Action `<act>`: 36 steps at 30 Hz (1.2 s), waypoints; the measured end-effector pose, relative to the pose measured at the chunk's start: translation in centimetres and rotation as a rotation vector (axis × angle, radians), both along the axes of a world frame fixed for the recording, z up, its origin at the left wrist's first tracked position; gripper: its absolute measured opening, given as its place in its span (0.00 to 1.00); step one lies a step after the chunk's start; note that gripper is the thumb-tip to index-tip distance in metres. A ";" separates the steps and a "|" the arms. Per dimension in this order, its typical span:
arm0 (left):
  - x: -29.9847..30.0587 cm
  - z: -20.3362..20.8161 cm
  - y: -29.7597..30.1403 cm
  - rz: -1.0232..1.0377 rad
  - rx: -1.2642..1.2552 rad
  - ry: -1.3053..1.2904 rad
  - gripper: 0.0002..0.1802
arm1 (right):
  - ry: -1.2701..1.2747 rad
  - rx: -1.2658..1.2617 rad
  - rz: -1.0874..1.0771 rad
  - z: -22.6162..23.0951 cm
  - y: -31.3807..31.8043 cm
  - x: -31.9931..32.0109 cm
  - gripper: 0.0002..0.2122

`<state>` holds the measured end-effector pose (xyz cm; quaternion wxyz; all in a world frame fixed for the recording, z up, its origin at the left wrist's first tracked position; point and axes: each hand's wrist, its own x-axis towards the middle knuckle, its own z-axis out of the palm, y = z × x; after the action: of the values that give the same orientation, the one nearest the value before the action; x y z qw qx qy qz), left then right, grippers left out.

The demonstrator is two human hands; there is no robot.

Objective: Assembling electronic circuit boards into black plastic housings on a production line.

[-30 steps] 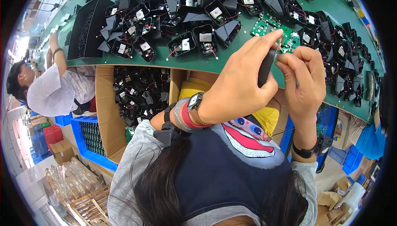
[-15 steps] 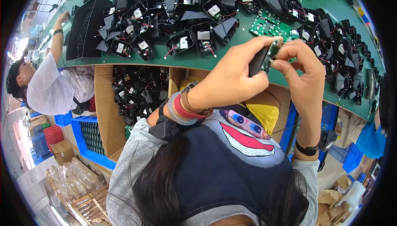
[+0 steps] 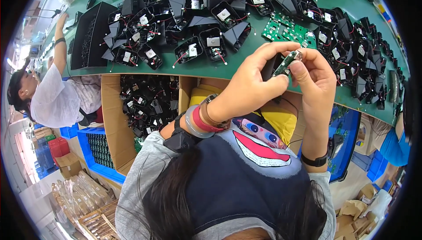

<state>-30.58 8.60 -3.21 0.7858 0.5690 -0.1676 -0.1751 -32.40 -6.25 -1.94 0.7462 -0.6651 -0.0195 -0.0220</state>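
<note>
Above the table's near edge, my left hand (image 3: 248, 82) is closed around a dark housing (image 3: 271, 67), mostly hidden by the fingers. A small green circuit board (image 3: 285, 63) stands edge-on along it, with a silvery metal part at its upper end. My right hand (image 3: 315, 75) pinches that upper end between thumb and fingers; whether it also grips a wire or another small part is hidden. Just beyond my hands, several loose green circuit boards (image 3: 288, 30) lie flat on the green table (image 3: 169, 66).
Black housings (image 3: 189, 50) with red wires and silvery blocks crowd the table. A black bin (image 3: 90, 38) stands at the left. Below the edge sits a cardboard box (image 3: 115, 121) of similar parts, near blue crates (image 3: 118, 176). A co-worker (image 3: 57, 95) reaches over the table at far left.
My right hand has moved slightly left and its fingers have closed in on the board's upper end. The board and housing have tilted over to the right.
</note>
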 end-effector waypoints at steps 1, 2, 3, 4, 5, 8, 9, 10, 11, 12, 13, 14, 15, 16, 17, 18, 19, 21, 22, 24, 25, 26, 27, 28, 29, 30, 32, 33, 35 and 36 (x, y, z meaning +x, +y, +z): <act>-0.1 -0.1 -0.1 0.038 0.044 -0.081 0.27 | -0.001 0.002 0.001 -0.2 0.1 0.1 0.08; 0.0 -0.1 -0.1 0.039 0.045 -0.082 0.27 | 0.023 0.030 -0.009 -0.4 0.1 0.3 0.08; -0.1 -0.1 0.0 0.018 -0.062 0.039 0.26 | 0.048 0.059 -0.019 -0.5 0.2 0.4 0.07; 0.0 -0.2 0.1 -0.004 -0.171 0.161 0.25 | 0.048 0.060 -0.018 -0.5 0.1 0.4 0.07; 0.0 -0.5 0.2 -0.013 -0.183 0.165 0.20 | 0.064 0.070 0.002 -0.5 -0.1 0.4 0.07; -0.2 -0.7 -0.2 0.071 -0.141 0.086 0.18 | 0.085 0.110 0.028 -0.7 -0.2 0.4 0.07; -0.2 -0.7 -0.4 0.067 -0.143 0.087 0.18 | 0.088 0.143 0.029 -0.7 -0.3 0.5 0.06; -0.1 -0.6 -0.6 0.112 -0.126 0.034 0.17 | 0.088 0.141 0.025 -0.7 -0.3 0.5 0.06; -0.1 -0.6 -0.7 0.158 -0.109 -0.019 0.16 | 0.089 0.111 0.007 -0.6 -0.2 0.6 0.07; 0.0 -0.8 -0.7 0.155 -0.109 -0.022 0.16 | 0.085 0.084 -0.009 -0.6 -0.2 0.6 0.08; 0.0 -1.1 -0.5 0.132 -0.089 -0.019 0.16 | 0.082 0.084 -0.012 -0.6 -0.3 0.5 0.08; 0.0 -1.3 -0.3 0.110 -0.069 -0.015 0.16 | 0.105 0.088 0.005 -0.6 -0.5 0.4 0.08; 0.1 -1.5 -0.2 0.108 -0.069 -0.015 0.16 | 0.132 0.093 0.024 -0.6 -0.7 0.4 0.09; 0.2 -1.7 0.0 0.125 -0.028 -0.034 0.16 | 0.132 0.094 0.023 -0.6 -0.9 0.5 0.09; 0.3 -1.8 0.1 0.142 0.012 -0.053 0.16 | 0.097 0.077 0.002 -0.6 -1.0 0.6 0.09; 0.3 -1.8 0.1 0.142 0.012 -0.054 0.16 | 0.062 0.059 -0.019 -0.6 -1.2 0.6 0.10; 0.3 -1.9 -0.1 0.155 -0.020 -0.053 0.15 | 0.093 0.081 0.014 -0.7 -1.5 0.5 0.11; 0.3 -1.6 -0.2 0.167 -0.052 -0.052 0.15 | 0.146 0.151 0.062 -0.7 -1.7 0.6 0.10; 0.3 -1.1 -0.1 0.142 -0.066 -0.020 0.16 | 0.200 0.221 0.109 -0.7 -1.8 0.7 0.09; 0.3 -0.8 0.1 0.118 -0.080 0.012 0.18 | 0.219 0.165 0.108 -0.6 -1.7 1.0 0.08; 0.4 -0.7 0.2 0.125 -0.057 0.023 0.18 | 0.238 0.108 0.107 -0.5 -1.6 1.1 0.08; 0.5 -0.7 0.2 0.132 -0.033 0.033 0.18 | 0.237 0.108 0.107 -0.6 -1.5 1.2 0.08; 0.5 -0.8 0.3 0.136 -0.031 0.032 0.18 | 0.188 0.016 0.103 -0.6 -1.3 1.2 0.08; 0.5 -0.9 0.2 0.141 -0.056 0.044 0.19 | 0.139 -0.076 0.099 -0.7 -1.1 1.2 0.08; 0.5 -1.0 0.2 0.145 -0.081 0.055 0.19 | 0.138 -0.075 0.102 -0.7 -0.7 1.1 0.08; 0.5 -1.1 0.2 0.149 -0.079 0.054 0.19 | 0.101 -0.090 0.066 -0.8 -0.1 1.0 0.08; 0.4 -1.2 0.2 0.148 -0.124 0.078 0.19 | 0.063 -0.103 0.032 -1.1 0.6 0.9 0.08; 0.3 -1.2 0.2 0.149 -0.122 0.078 0.19 | 0.011 -0.097 -0.007 -1.4 0.8 0.9 0.08; 0.0 -1.1 0.2 0.113 -0.108 0.113 0.22 | -0.041 -0.089 -0.046 -1.6 1.1 0.9 0.08; 0.0 -1.1 0.3 0.112 -0.108 0.114 0.22 | -0.037 -0.107 -0.073 -1.6 1.2 0.9 0.09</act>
<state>-30.57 8.85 -4.35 0.8320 0.5237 -0.0998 -0.1535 -31.46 -5.01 -3.51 0.7079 -0.7037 -0.0101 -0.0602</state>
